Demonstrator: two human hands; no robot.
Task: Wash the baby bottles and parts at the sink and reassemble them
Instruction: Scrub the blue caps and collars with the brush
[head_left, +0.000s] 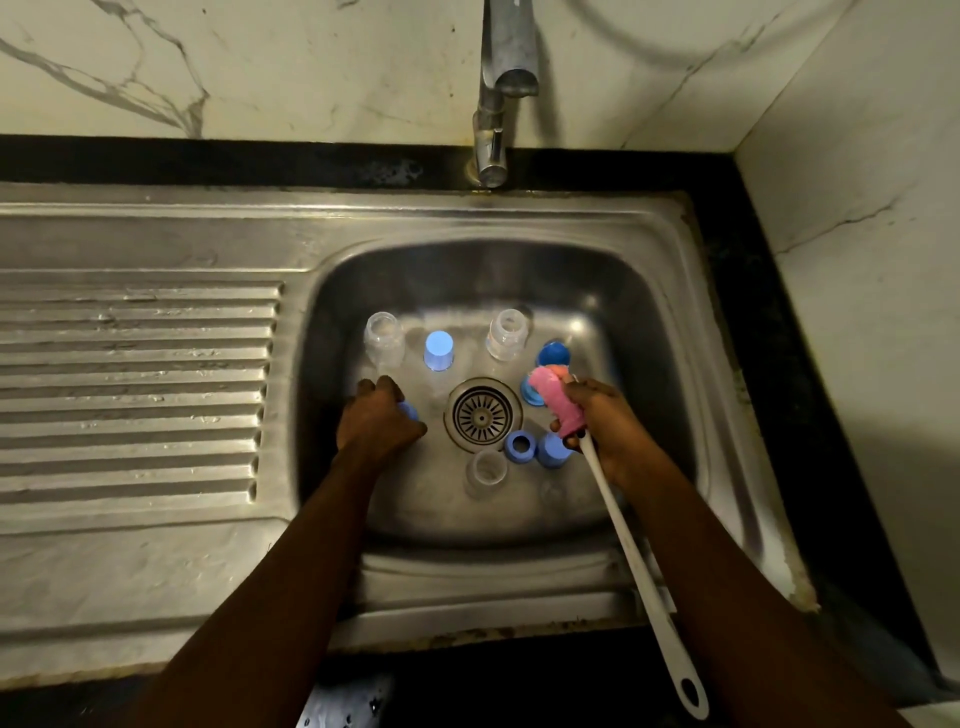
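Baby bottle parts lie spread over the floor of the steel sink (654, 322). Two clear bottles (384, 340) (507, 335) stand at the back and a third clear bottle (485, 470) stands near the front. A blue cap (439, 351) sits between the back bottles. My left hand (376, 418) curls over a small blue part (409, 411) left of the drain (482, 414). My right hand (597, 421) grips a bottle brush with a pink sponge head (556, 402) and a long white handle (639, 566).
A blue ring (519, 446) and a blue cap (553, 451) sit in front of the drain; more blue parts (553, 356) lie behind the sponge. The tap (506, 78) overhangs the basin, with no water running. A ribbed drainboard (135, 384) lies to the left.
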